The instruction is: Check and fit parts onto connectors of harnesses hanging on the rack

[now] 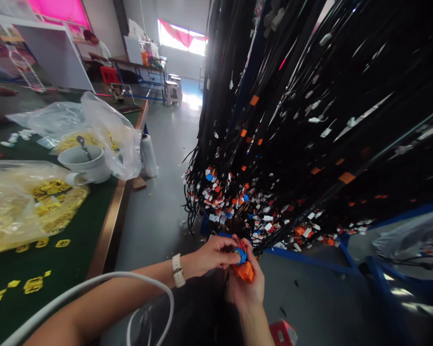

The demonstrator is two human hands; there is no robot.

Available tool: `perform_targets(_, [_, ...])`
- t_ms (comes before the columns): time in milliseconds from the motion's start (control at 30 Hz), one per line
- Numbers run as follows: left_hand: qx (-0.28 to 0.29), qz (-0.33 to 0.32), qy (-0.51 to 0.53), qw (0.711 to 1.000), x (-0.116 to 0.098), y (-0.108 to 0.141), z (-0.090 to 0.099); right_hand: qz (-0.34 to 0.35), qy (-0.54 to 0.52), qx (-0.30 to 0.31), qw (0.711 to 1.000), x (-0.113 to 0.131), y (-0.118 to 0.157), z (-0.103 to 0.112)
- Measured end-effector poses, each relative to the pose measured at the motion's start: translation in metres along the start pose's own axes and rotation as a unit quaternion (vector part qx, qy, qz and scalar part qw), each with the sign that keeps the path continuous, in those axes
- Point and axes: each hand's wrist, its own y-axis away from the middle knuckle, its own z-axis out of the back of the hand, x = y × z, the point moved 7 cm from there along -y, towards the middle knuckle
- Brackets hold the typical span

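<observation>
My left hand (214, 253), with a white watch on its wrist, is closed, its thumb and fingers pinching a blue connector (241, 256). My right hand (253, 283) is wrapped round an orange connector (244, 272) just below the blue one. A small red piece shows above the blue connector, between the fingertips of both hands. Just beyond the hands hangs a dense bundle of black cables (231, 96), with many white, orange, red and blue connectors at their lower ends. Whether the held connectors belong to that bundle is hidden.
On the left, a green-topped table (75, 274) bears a white mug (84, 163) with a spoon, plastic bags (10, 206) of yellow parts, and loose yellow pieces. A white cable (144, 276) loops past my left arm. Blue frame rails (317, 259) stand under the bundle. A person (99, 50) sits far back.
</observation>
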Motion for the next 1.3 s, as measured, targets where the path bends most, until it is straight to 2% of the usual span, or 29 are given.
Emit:
perform_targets(167, [-0.037, -0.014, -0.021, 0.999, -0.007, 0.001, 0.001, -0.042, -0.032, 0.008, 0.999, -0.004, -0.004, 0.002])
perform_targets(400, [0.009, 0.008, -0.028, 1.000, -0.004, 0.000, 0.000, -0.056, -0.035, 0.007, 0.998, -0.001, -0.008, 0.005])
perform_targets(667, [-0.039, -0.031, -0.043, 0.998, -0.009, 0.001, -0.001, -0.062, -0.048, 0.019, 0.997, -0.005, -0.012, 0.010])
perform_targets(833, [-0.010, 0.000, -0.043, 0.999, -0.007, -0.002, 0.000, -0.062, -0.048, 0.022, 0.997, -0.003, -0.018, 0.006])
perform_targets(867, [-0.027, 0.004, -0.029, 0.999, -0.006, -0.004, 0.005, -0.062, -0.047, 0.019, 0.997, -0.001, -0.019, 0.005])
perform_targets(1000, [-0.162, -0.001, 0.077, 0.984, 0.002, -0.009, 0.034, -0.053, -0.058, -0.013, 0.997, 0.006, -0.028, 0.008])
perform_targets(1067, [-0.184, 0.006, 0.119, 0.976, 0.007, -0.012, 0.040, -0.043, -0.054, -0.028, 0.997, 0.009, -0.031, 0.011])
perform_targets(1133, [-0.168, 0.016, 0.146, 0.975, 0.011, -0.014, 0.038, -0.038, -0.046, -0.035, 0.998, 0.010, -0.033, 0.014])
perform_targets(1300, [-0.074, 0.018, 0.214, 0.974, 0.013, -0.015, 0.024, -0.021, -0.028, -0.042, 0.999, 0.011, -0.035, 0.015])
